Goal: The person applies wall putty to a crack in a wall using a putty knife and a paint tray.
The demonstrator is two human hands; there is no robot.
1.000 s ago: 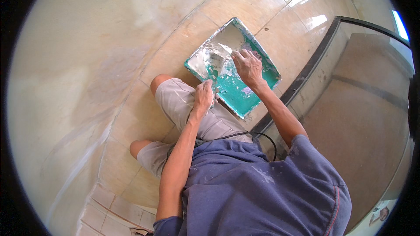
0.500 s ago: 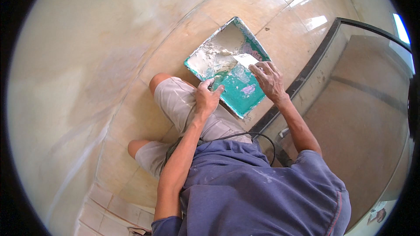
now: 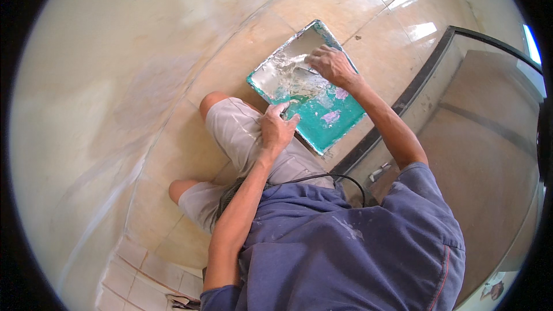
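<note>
A teal tray [image 3: 331,129] smeared with white and lilac compound lies angled on the floor beside my bent leg. My left hand [image 3: 276,129] is at its near-left edge, fingers curled on a putty knife whose wide, smeared blade [image 3: 305,83] reaches over the tray. My right hand [image 3: 333,66] is over the upper part of the tray, fingers bent round a second putty knife, largely hidden under them. White compound [image 3: 271,74] is heaped and spread along the tray's left side. Pale residue coats my fingertips.
A smeared pale wall [image 3: 92,98] runs along the left. Beige floor tiles [image 3: 386,34] surround the tray. A dark-framed glass panel [image 3: 484,138] stands close on my right. Pinkish tiles [image 3: 144,288] show at lower left, and a black cord [image 3: 357,181] crosses at my waist.
My right hand moved down-right across the tray, showing a white blade, then swung back up-left toward its top. My left hand shifted slightly right at the tray's edge.
</note>
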